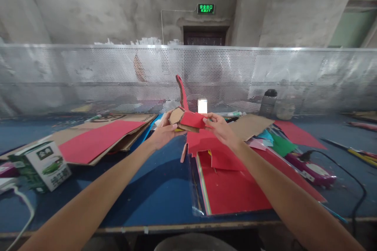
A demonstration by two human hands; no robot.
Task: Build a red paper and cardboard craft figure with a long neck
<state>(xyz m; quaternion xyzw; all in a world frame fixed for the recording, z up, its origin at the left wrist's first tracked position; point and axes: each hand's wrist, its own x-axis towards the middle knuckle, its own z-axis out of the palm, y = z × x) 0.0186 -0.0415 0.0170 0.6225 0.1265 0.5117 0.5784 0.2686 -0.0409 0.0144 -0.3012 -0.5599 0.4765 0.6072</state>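
Between my hands, above the table, is a small cardboard model [177,116] with a brown, many-sided end and red paper on its side. A curved red-faced cardboard strip [183,92] rises behind it; I cannot tell if the two are joined. My left hand [164,132] is closed around the brown end from the left, its thumb in front. From the right, my right hand [219,126] pinches the red paper [191,119] at the model's other end. Beneath lie cut red paper [226,155] and a stack of coloured sheets [235,192].
Red-topped cardboard sheets [100,141] and a green-and-white carton [44,166] lie to the left. On the right are a purple device [312,170] with a black cable, green paper [281,144] and a dark bottle [268,102]. A perforated metal screen [123,70] stands behind.
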